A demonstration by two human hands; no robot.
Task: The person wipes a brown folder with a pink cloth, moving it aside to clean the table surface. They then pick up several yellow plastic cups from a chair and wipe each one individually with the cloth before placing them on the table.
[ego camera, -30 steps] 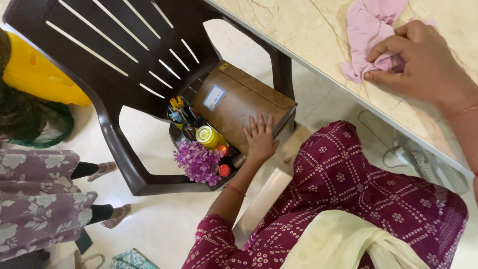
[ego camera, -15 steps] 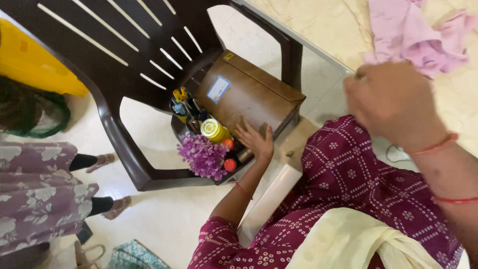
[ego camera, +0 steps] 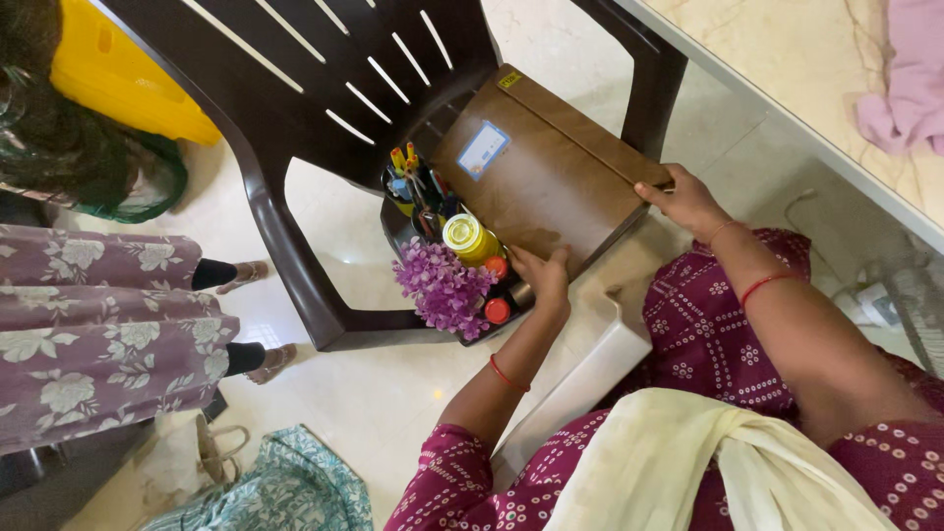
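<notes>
Brown box (ego camera: 546,182) now held in both grips: right hand (ego camera: 688,200) newly arrived, left hand (ego camera: 543,275) curled under.

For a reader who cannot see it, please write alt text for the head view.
Both hands grip a flat brown box on a dark plastic chair: left hand at its near edge, right hand at its far corner. Purple flowers lie beside it.

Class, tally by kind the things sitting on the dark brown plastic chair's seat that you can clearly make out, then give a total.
Flat brown cardboard box: 1
Bunch of purple artificial flowers: 1
Yellow round tin: 1
Small red-capped bottles: 2
Holder of coloured pens: 1
Total: 6
</notes>
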